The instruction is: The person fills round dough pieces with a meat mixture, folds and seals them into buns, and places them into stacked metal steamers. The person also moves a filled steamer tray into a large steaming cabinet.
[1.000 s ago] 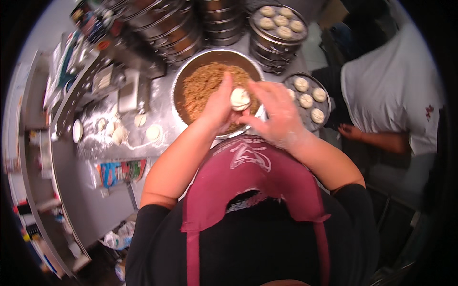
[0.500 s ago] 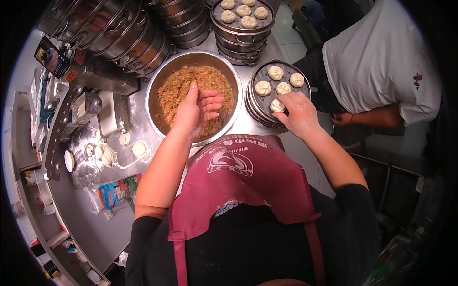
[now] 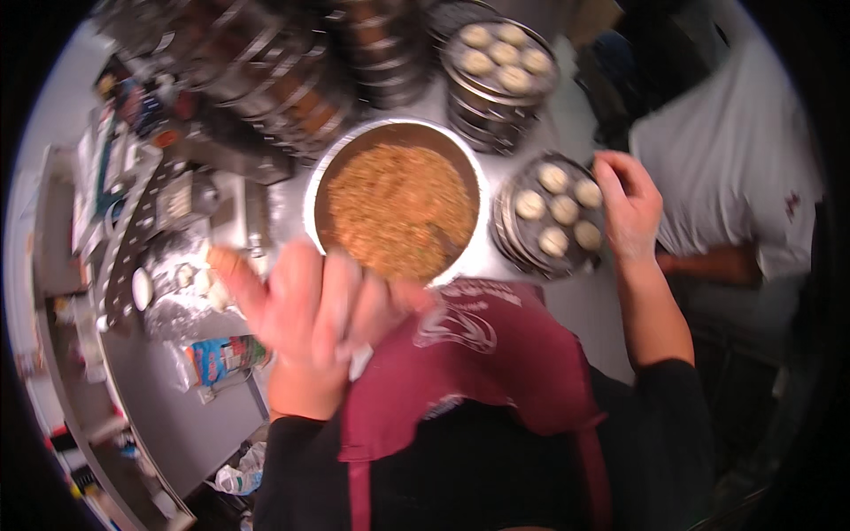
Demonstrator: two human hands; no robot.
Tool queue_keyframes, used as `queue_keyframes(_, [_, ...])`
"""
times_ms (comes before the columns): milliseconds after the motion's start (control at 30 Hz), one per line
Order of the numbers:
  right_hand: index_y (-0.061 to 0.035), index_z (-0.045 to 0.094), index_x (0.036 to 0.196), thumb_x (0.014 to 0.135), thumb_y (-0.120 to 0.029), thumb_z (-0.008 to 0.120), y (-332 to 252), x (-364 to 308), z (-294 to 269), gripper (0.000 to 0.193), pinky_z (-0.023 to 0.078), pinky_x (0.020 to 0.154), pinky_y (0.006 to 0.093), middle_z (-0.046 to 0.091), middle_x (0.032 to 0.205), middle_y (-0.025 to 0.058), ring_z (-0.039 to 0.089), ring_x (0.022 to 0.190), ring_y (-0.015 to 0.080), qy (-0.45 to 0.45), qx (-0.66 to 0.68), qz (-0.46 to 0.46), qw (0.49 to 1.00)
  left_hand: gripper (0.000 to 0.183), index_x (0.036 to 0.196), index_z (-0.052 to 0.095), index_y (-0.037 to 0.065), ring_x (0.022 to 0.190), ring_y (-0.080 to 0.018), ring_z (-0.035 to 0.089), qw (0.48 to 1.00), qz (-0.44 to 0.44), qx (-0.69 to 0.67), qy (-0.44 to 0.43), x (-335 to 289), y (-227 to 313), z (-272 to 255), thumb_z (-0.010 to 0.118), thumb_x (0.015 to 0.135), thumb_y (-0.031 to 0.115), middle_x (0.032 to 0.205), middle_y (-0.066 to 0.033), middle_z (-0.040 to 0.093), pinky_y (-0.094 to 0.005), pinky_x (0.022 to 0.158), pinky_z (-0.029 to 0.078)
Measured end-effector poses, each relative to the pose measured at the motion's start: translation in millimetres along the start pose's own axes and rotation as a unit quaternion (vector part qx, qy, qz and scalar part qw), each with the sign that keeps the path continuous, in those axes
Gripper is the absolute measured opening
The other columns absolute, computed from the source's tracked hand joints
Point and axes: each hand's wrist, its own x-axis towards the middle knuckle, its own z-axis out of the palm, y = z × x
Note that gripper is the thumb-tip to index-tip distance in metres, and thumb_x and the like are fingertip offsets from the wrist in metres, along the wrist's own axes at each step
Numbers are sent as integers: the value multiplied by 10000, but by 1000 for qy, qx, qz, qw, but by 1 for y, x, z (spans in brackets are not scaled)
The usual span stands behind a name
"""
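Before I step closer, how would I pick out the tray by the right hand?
Find the big metal bowl of orange-brown filling. Just right of it sits a round, dark tray of pale buns. Unlike the other bun tray, farther back on a taller stack, this one has the right hand at its edge.

One steel bowl [image 3: 398,133] is counted. Six buns [image 3: 564,209] are held on the round tray [image 3: 507,221] right of the bowl, and six more on the steamer stack [image 3: 487,115] to its far right. Left of the bowl, one white dish [image 3: 142,289] and one blue printed bag [image 3: 212,358] are seen. Two hands are shown: the left hand [image 3: 310,319] nearer than the bowl, the right hand [image 3: 633,208] right of it.
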Motion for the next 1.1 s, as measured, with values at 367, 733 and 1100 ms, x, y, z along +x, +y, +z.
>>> queue_keyframes(367, [23,647,924,836,-65,657,-37,-8,98,125,450,644,257,597,824,84,554,680,145,-219,-9,-107,970,653,679,527,35,438,-180,417,945,65,25,-321,-6,58,93,195,1020,482,621,-79,497,-573,811,531])
queue_keyframes(733, [12,673,960,883,-263,621,29,185,37,290,462,737,253,660,817,46,588,771,120,1,-139,-39,990,665,718,566,17,451,-183,445,937,114,-7,-330,24,43,78,225,1011,506,661,-104,533,-571,810,533])
queue_keyframes(1100, [-55,682,952,829,-430,633,216,363,88,397,450,606,313,655,799,52,574,669,154,-192,-173,213,942,627,797,578,5,474,-193,483,938,-226,54,-257,124,86,39,264,1005,506,744,-125,568,-559,823,533])
